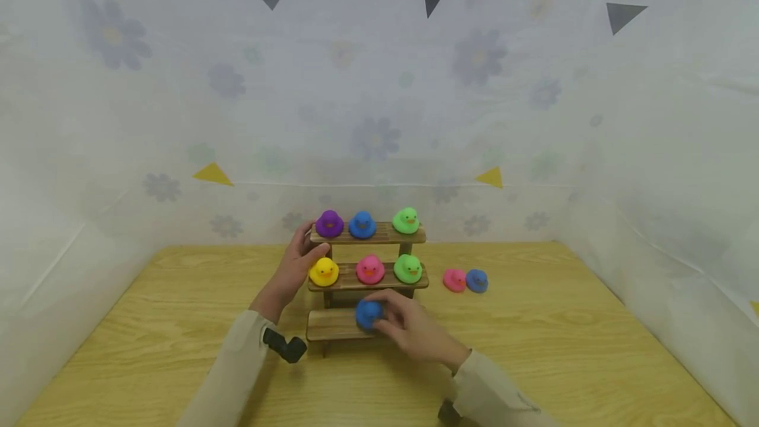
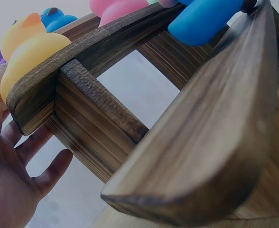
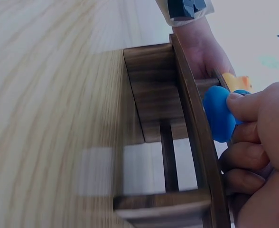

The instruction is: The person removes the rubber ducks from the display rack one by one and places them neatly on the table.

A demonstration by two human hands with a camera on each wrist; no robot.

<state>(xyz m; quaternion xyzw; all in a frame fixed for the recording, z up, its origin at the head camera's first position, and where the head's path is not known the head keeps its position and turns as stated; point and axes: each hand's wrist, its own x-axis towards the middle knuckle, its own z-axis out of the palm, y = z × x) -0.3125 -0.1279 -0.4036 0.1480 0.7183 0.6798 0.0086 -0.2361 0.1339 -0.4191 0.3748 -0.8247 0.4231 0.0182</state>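
Observation:
A three-tier wooden stand (image 1: 332, 325) holds small rubber ducks on its upper two steps. My right hand (image 1: 415, 328) pinches a blue rubber duck (image 1: 369, 314) between thumb and fingers, at the middle of the lowest step. In the right wrist view the duck's base (image 3: 218, 114) is close to that step's edge; contact is unclear. My left hand (image 1: 293, 269) holds the stand's left side, its thumb by the yellow duck (image 1: 324, 272) and its other fingers reaching behind. Pink (image 1: 370, 270) and green (image 1: 408, 269) ducks share the yellow duck's step.
Purple (image 1: 329, 223), blue (image 1: 362, 225) and light green (image 1: 406, 221) ducks stand on the top step. Right of the stand, a pink duck (image 1: 454, 280) and another blue duck (image 1: 477, 281) sit on the wooden table (image 1: 534, 321). White patterned sheeting (image 1: 379, 84) surrounds the table's back and sides.

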